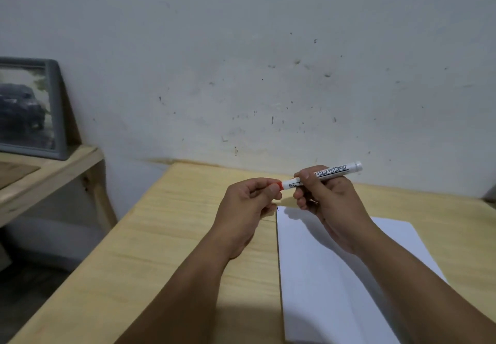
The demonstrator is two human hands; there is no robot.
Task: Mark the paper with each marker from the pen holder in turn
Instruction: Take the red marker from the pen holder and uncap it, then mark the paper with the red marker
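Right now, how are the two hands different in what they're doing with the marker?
The right hand wraps around the marker on its white barrel; the left hand pinches only its red end. The right hand hangs above the paper; the left hand is over bare table. Both are raised, holding the same marker.

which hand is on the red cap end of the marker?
The left hand: its fingertips pinch the red cap of the white whiteboard marker. The right hand holds the barrel, farther from the cap.
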